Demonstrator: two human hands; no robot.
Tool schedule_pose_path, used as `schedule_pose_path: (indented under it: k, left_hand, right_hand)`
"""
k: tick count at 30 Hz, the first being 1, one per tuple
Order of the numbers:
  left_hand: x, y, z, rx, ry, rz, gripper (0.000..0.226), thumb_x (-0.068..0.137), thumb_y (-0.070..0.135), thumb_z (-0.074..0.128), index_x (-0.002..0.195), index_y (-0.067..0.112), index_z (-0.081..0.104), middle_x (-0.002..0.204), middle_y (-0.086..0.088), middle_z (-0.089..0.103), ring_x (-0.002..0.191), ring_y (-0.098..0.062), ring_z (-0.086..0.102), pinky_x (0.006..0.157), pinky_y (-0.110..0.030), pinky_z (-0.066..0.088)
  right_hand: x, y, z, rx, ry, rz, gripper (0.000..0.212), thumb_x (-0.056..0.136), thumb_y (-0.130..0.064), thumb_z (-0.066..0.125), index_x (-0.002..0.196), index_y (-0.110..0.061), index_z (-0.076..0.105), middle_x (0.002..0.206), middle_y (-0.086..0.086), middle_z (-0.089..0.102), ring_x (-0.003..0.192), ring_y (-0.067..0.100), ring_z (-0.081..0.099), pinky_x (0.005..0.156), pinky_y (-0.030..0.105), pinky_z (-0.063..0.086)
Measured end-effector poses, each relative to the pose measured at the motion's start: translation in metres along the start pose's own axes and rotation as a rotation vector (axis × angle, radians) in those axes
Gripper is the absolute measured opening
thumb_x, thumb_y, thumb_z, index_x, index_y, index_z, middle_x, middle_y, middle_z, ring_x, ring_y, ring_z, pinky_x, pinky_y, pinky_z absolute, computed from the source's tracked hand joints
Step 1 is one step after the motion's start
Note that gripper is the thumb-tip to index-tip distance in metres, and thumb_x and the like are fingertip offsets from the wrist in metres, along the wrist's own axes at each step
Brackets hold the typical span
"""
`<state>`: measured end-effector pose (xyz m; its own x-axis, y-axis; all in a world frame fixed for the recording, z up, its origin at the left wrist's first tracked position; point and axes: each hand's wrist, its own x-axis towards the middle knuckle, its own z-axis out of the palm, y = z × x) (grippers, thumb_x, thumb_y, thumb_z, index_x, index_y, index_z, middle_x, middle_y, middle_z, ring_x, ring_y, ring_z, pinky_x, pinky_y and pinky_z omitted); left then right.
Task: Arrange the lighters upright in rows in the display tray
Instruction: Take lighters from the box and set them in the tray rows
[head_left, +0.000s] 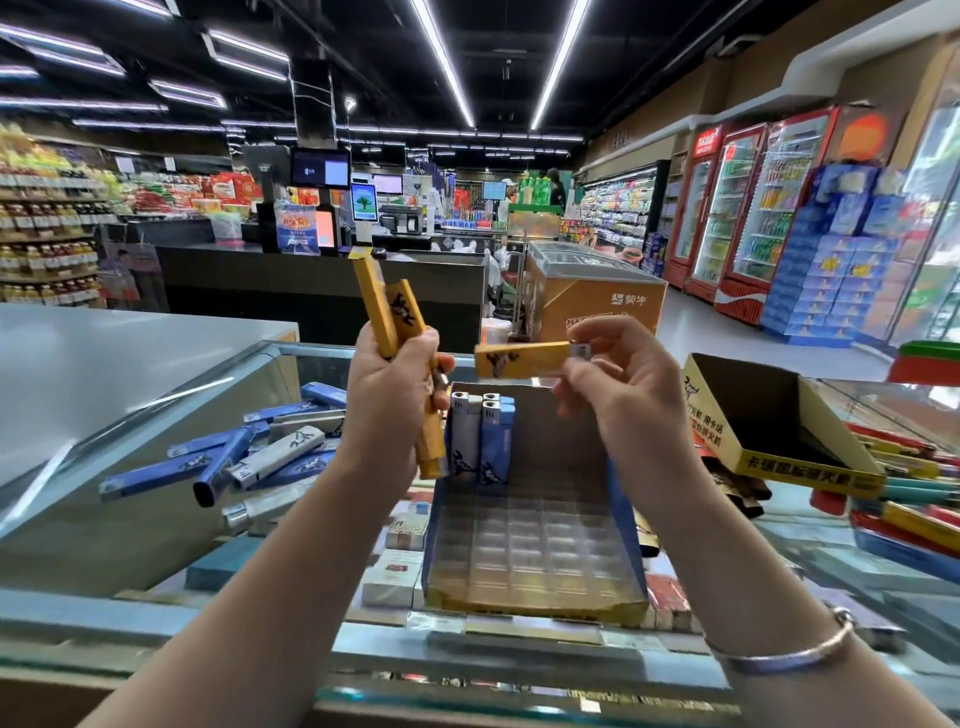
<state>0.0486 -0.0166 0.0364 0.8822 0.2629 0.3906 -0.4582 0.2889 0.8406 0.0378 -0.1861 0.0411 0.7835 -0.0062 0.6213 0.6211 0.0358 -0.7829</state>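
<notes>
My left hand (387, 395) grips a bunch of yellow lighters (387, 312) that stick out above and below the fist. My right hand (618, 384) pinches one yellow lighter (519, 357) by its metal head and holds it level above the display tray (540, 592). The tray is a blue and gold box with a clear gridded insert on the glass counter. A few blue and white lighters (480, 436) stand upright at its back left corner. A heap of loose blue and white lighters (260, 457) lies on the counter to the left.
An open yellow box (779, 441) lies tilted at the right over a pile of red, yellow and blue lighters (914, 499). Cigarette packs (395, 566) show under the glass counter top. A raised grey counter (104, 353) stands at the left; shop aisles lie behind.
</notes>
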Motion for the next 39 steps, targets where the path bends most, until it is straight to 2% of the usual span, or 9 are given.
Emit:
schedule_pose_path:
  k: [2, 6, 11, 15, 19, 24, 30, 35, 39]
  left_hand:
    - [0.002, 0.004, -0.007, -0.133, -0.053, -0.111, 0.010, 0.090, 0.020, 0.055, 0.094, 0.012, 0.050, 0.074, -0.003, 0.053, 0.055, -0.006, 0.051, 0.040, -0.015, 0.040]
    - [0.006, 0.013, -0.019, -0.287, -0.181, -0.241, 0.026, 0.078, 0.023, 0.061, 0.100, 0.013, 0.051, 0.072, 0.002, 0.051, 0.050, -0.004, 0.048, 0.035, -0.013, 0.037]
    - [0.005, 0.012, -0.022, 0.314, -0.195, -0.026, 0.017, 0.086, 0.016, 0.061, 0.099, 0.006, 0.055, 0.064, 0.000, 0.049, 0.047, -0.003, 0.048, 0.039, -0.015, 0.038]
    - [0.005, 0.003, -0.021, 0.638, -0.186, -0.025, 0.013, 0.086, 0.030, 0.063, 0.083, 0.020, 0.056, 0.065, 0.003, 0.051, 0.056, -0.006, 0.049, 0.046, -0.014, 0.037]
    - [0.005, -0.002, -0.020, 0.663, -0.212, -0.112, 0.016, 0.084, 0.031, 0.065, 0.085, 0.019, 0.055, 0.069, -0.002, 0.053, 0.055, -0.009, 0.050, 0.039, -0.011, 0.038]
    - [0.008, -0.001, -0.021, 0.658, -0.259, -0.238, 0.021, 0.078, 0.028, 0.071, 0.089, 0.016, 0.057, 0.065, -0.004, 0.056, 0.047, -0.006, 0.051, 0.040, -0.015, 0.040]
    - [0.005, -0.004, -0.021, 0.700, -0.311, -0.243, 0.012, 0.081, 0.008, 0.064, 0.083, 0.013, 0.054, 0.063, -0.004, 0.052, 0.043, -0.003, 0.049, 0.039, -0.013, 0.038]
    - [0.004, -0.005, -0.020, 0.693, -0.299, -0.228, 0.012, 0.081, 0.005, 0.060, 0.079, 0.013, 0.052, 0.063, -0.004, 0.049, 0.051, -0.009, 0.047, 0.038, -0.012, 0.037]
    - [0.003, -0.006, -0.019, 0.692, -0.303, -0.229, 0.010, 0.082, 0.007, 0.060, 0.081, 0.013, 0.052, 0.066, -0.005, 0.050, 0.054, -0.011, 0.048, 0.039, -0.012, 0.037]
  right_hand:
    - [0.006, 0.002, -0.006, 0.041, 0.061, 0.017, 0.029, 0.085, 0.008, 0.055, 0.091, -0.020, 0.060, 0.070, -0.010, 0.062, 0.061, 0.011, 0.056, 0.054, 0.021, 0.049]
    - [0.009, 0.004, -0.014, 0.146, 0.148, 0.058, 0.025, 0.086, 0.001, 0.059, 0.091, -0.023, 0.063, 0.071, -0.008, 0.064, 0.062, 0.008, 0.056, 0.052, 0.018, 0.047]
    - [0.007, 0.002, -0.014, 0.036, 0.060, 0.054, 0.021, 0.088, -0.003, 0.058, 0.091, -0.023, 0.066, 0.076, -0.002, 0.062, 0.059, 0.002, 0.057, 0.048, 0.014, 0.045]
    - [0.006, 0.005, -0.010, -0.247, -0.045, -0.019, 0.028, 0.089, -0.002, 0.058, 0.099, -0.028, 0.062, 0.085, 0.000, 0.060, 0.059, 0.011, 0.057, 0.048, 0.023, 0.048]
    - [0.006, 0.012, -0.008, -0.449, -0.112, -0.062, 0.024, 0.089, -0.005, 0.058, 0.107, -0.021, 0.063, 0.082, -0.006, 0.063, 0.059, 0.000, 0.055, 0.049, 0.013, 0.044]
    - [0.005, 0.017, -0.008, -0.555, -0.148, -0.109, 0.024, 0.090, -0.005, 0.057, 0.104, -0.023, 0.063, 0.083, 0.001, 0.064, 0.067, 0.005, 0.055, 0.056, 0.016, 0.048]
    - [0.001, 0.017, -0.004, -0.655, -0.238, -0.156, 0.024, 0.089, -0.004, 0.058, 0.109, -0.015, 0.066, 0.079, -0.023, 0.053, 0.068, -0.013, 0.052, 0.060, 0.005, 0.041]
    - [-0.001, 0.017, -0.002, -0.763, -0.273, -0.170, 0.021, 0.090, -0.007, 0.057, 0.108, -0.017, 0.059, 0.079, -0.003, 0.060, 0.069, 0.003, 0.054, 0.062, 0.014, 0.045]
    - [-0.001, 0.016, -0.002, -0.724, -0.303, -0.134, 0.016, 0.091, -0.008, 0.056, 0.102, -0.020, 0.058, 0.082, 0.000, 0.060, 0.076, 0.010, 0.058, 0.070, 0.018, 0.048]
